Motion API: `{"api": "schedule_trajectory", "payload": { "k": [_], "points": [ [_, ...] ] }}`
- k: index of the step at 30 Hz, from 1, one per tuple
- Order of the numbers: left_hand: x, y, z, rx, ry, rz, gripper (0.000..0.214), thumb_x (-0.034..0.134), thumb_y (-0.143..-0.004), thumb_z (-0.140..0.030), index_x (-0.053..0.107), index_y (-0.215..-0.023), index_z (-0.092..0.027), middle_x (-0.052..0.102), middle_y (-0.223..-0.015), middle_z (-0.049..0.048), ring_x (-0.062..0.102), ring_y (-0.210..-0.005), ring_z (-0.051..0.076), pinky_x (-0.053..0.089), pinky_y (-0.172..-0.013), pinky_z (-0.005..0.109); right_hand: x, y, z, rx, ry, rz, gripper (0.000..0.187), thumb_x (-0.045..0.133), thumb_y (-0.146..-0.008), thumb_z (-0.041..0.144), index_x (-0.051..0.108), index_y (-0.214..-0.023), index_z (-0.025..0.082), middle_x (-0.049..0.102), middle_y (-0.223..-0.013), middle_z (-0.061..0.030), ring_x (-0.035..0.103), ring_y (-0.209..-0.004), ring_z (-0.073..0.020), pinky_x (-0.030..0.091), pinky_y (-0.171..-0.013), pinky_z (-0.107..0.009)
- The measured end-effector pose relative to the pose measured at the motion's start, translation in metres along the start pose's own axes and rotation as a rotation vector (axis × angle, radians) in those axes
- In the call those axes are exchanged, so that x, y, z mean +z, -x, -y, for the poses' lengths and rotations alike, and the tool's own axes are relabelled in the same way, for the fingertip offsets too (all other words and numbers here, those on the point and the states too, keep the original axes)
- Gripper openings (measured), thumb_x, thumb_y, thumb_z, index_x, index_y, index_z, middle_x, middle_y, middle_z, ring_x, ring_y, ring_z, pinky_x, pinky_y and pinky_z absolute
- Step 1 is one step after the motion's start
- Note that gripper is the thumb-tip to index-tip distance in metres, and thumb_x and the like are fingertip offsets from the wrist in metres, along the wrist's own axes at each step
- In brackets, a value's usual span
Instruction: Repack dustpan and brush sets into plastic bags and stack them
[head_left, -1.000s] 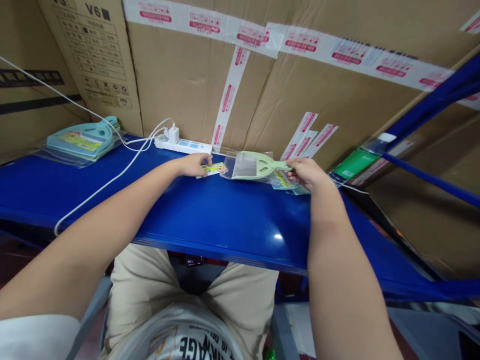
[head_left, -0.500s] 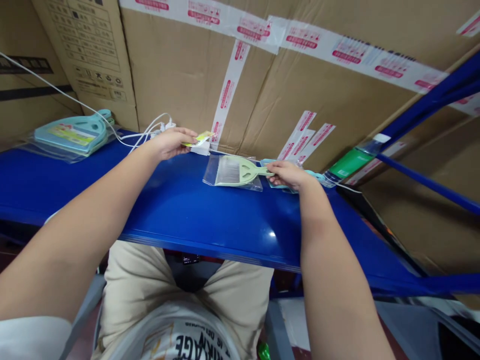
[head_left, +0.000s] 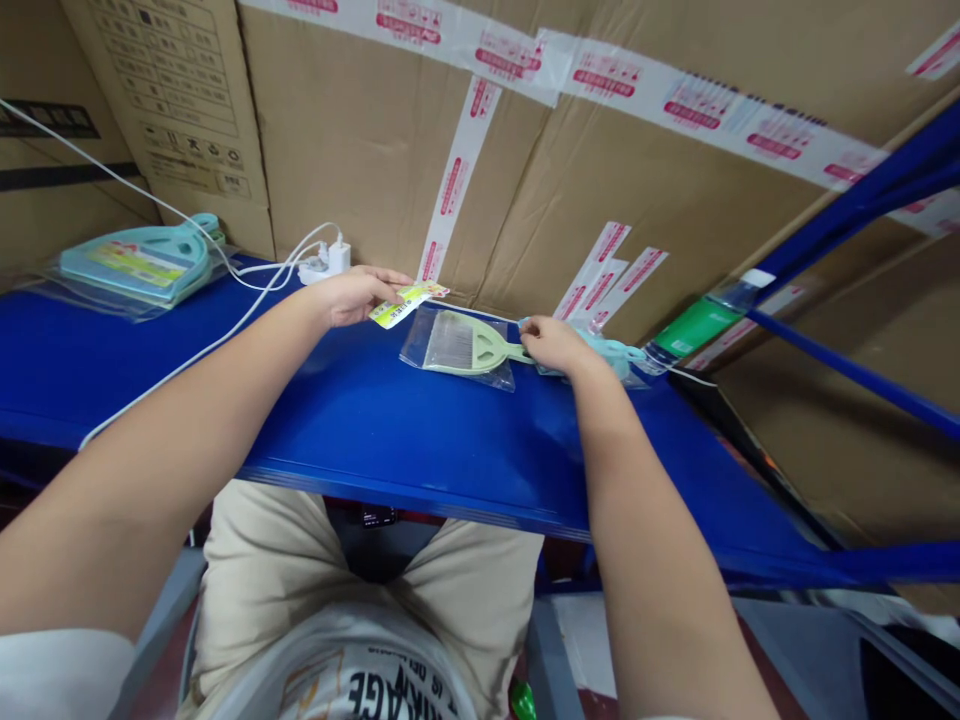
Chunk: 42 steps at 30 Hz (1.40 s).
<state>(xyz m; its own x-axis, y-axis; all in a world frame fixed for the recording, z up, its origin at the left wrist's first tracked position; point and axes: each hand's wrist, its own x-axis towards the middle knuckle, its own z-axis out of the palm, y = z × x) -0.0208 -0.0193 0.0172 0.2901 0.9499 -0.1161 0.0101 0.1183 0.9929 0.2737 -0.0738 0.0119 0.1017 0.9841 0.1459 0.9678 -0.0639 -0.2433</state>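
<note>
My left hand pinches a small yellow-green label card just above the blue shelf. To its right a pale green hand brush lies in a clear plastic bag. My right hand is closed on the brush's handle at the bag's open end. Under and behind that hand lies a light blue piece on more clear bags.
A stack of bagged light blue dustpans sits at the far left of the shelf. A white power strip with plug and cables lies by the cardboard boxes behind. A green-labelled bottle lies at the right, beside a blue frame bar.
My left hand lifted the label card off the shelf and now holds it close beside the bag. The brush has been laid flat inside the bag, with my right hand staying on its handle.
</note>
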Motion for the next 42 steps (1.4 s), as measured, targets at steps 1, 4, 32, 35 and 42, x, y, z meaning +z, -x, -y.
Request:
{"api": "schedule_trajectory", "payload": {
  "k": [1,4,32,35,42],
  "points": [
    [0.0,0.0,0.0,0.003,0.0,-0.014,0.049,0.07,-0.064,0.006,0.079,-0.106,-0.018,0.075,-0.084,0.0058,0.072,-0.08,0.017,0.058,-0.075,0.025,0.001,0.001,0.004,-0.044,0.008,-0.081,0.025,0.052,-0.092,0.013,0.074,-0.102,0.015,0.076,-0.112,-0.0151,0.069,-0.106,-0.0265,0.053,-0.094,-0.035],
    [0.0,0.0,-0.001,-0.003,-0.012,-0.042,0.049,0.063,-0.061,0.006,0.079,-0.1,-0.019,0.075,-0.081,0.0036,0.072,-0.08,0.016,0.056,-0.076,0.025,0.01,0.006,0.021,-0.208,-0.057,-0.196,0.031,0.047,-0.095,0.018,0.074,-0.11,0.016,0.076,-0.112,-0.0143,0.068,-0.106,-0.0272,0.051,-0.096,-0.039],
    [0.009,-0.005,0.006,0.019,-0.163,-0.022,0.036,0.063,-0.058,-0.006,0.082,-0.083,-0.024,0.073,-0.07,0.004,0.073,-0.092,0.027,0.055,-0.076,0.03,0.053,0.028,0.096,-0.538,0.369,-0.096,0.039,0.04,-0.098,0.013,0.072,-0.119,0.019,0.067,-0.122,-0.0184,0.051,-0.118,-0.0343,0.04,-0.095,-0.046],
    [0.009,-0.006,0.006,0.023,-0.163,-0.022,0.034,0.064,-0.059,-0.006,0.082,-0.082,-0.023,0.073,-0.07,0.0045,0.073,-0.091,0.027,0.054,-0.075,0.031,0.054,0.027,0.095,-0.54,0.376,-0.111,0.04,0.039,-0.098,0.015,0.074,-0.117,0.019,0.068,-0.12,-0.018,0.052,-0.117,-0.0348,0.04,-0.095,-0.048],
    [0.009,-0.007,0.005,0.069,-0.156,-0.067,0.033,0.063,-0.061,-0.004,0.081,-0.082,-0.02,0.076,-0.079,0.0031,0.069,-0.078,0.019,0.052,-0.076,0.029,0.051,0.031,0.101,-0.527,0.401,-0.086,0.041,0.04,-0.098,0.013,0.075,-0.117,0.02,0.068,-0.122,-0.0194,0.053,-0.118,-0.0352,0.04,-0.094,-0.049]
  ]
}}
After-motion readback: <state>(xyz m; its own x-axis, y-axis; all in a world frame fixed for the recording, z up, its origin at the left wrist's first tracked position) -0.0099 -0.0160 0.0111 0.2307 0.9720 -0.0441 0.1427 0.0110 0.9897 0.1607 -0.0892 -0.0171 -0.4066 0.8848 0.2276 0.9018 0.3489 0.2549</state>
